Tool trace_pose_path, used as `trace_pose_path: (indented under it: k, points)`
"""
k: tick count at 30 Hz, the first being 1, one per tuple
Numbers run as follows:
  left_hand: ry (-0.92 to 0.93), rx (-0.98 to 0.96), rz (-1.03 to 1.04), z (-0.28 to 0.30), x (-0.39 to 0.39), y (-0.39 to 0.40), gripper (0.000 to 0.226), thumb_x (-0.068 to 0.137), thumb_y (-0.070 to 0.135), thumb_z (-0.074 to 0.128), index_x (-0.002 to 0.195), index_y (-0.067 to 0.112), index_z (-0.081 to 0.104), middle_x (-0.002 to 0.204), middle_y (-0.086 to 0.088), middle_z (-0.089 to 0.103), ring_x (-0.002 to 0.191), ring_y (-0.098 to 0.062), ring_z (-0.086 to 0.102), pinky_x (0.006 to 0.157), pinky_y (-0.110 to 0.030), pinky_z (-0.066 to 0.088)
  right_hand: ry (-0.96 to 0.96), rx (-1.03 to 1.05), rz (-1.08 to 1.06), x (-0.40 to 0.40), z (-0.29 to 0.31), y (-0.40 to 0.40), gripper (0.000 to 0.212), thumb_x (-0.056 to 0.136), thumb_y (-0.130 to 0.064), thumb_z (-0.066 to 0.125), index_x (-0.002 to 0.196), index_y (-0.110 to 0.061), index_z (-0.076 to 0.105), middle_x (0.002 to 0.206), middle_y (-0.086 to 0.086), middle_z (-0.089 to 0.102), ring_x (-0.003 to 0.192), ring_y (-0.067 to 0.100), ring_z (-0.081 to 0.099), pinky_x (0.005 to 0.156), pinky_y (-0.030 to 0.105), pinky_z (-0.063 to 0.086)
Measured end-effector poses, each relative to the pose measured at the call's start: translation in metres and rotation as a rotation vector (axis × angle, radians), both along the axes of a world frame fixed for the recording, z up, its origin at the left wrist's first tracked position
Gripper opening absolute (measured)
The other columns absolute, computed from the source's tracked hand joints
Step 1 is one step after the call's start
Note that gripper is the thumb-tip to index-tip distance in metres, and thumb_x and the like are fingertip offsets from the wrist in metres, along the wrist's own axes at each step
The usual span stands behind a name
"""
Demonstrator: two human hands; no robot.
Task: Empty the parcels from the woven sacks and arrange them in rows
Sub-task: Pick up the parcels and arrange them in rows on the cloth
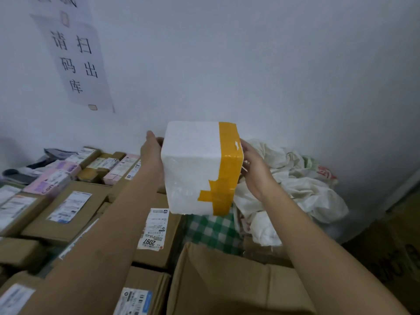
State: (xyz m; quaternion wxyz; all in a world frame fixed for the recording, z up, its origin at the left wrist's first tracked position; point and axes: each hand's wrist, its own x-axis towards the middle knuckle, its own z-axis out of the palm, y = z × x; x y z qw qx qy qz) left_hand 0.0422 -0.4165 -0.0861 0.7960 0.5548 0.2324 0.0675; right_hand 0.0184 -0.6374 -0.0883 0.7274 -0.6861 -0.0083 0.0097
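Note:
A white foam box (pixel 193 169) with yellow tape (pixel 229 164) round its right end is held up in front of the wall. My left hand (pixel 151 151) holds its left side, and my right hand (pixel 255 171) grips the taped right side with fingers on the edge. Crumpled white woven sacks (pixel 295 189) lie heaped to the right, behind my right hand. Cardboard parcels (pixel 66 212) with shipping labels lie side by side on the left, below my left forearm. Smaller pink and brown parcels (pixel 113 169) sit in a row by the wall.
A large plain carton (pixel 227 283) stands at the bottom centre with a green checked cloth (pixel 211 230) behind it. A printed carton (pixel 400 258) is at the right edge. A paper sign (pixel 77 62) hangs on the white wall, which runs close behind everything.

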Motion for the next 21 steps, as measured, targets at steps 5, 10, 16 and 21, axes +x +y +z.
trace_pose_path:
  k: [5,10,16,21]
  points:
    - [-0.050,0.075,0.053,0.025,-0.011,0.009,0.059,0.099,0.057,0.021,0.079,0.019,0.062,0.081,-0.001,0.066,0.079,-0.022,0.062,0.085,-0.038,0.049,0.022,0.079,0.069,-0.007,0.008,0.006,0.068,0.078,-0.017,0.051,0.144,-0.027,0.038,0.115,0.004,0.060,0.099,0.016,0.058,0.078,0.028,0.048]
    - [-0.121,0.153,0.030,0.040,-0.020,0.017,0.070,0.091,0.072,0.018,0.124,0.023,0.055,0.116,0.000,0.059,0.111,-0.022,0.052,0.099,-0.039,0.037,-0.015,-0.004,0.176,-0.010,0.014,0.009,0.079,0.075,-0.045,0.061,0.147,-0.026,0.033,0.128,-0.003,0.059,0.116,0.015,0.056,0.096,0.032,0.045]
    - [-0.258,0.444,0.104,0.047,-0.034,0.010,0.040,0.098,0.054,0.031,0.118,0.020,0.039,0.105,0.005,0.049,0.105,-0.016,0.046,0.081,-0.028,0.038,-0.104,-0.208,0.045,-0.020,0.040,0.028,0.075,0.066,-0.070,0.062,0.127,-0.031,0.041,0.114,-0.008,0.058,0.102,0.012,0.060,0.081,0.027,0.050]
    - [-0.191,0.502,0.058,0.054,-0.034,-0.010,0.068,0.097,0.061,0.013,0.153,0.026,-0.004,0.160,-0.007,0.011,0.146,-0.030,0.011,0.117,-0.051,0.009,-0.198,-0.224,0.010,-0.023,0.048,0.042,0.053,0.081,-0.058,0.065,0.122,-0.035,0.040,0.117,-0.009,0.057,0.106,0.007,0.058,0.087,0.027,0.051]
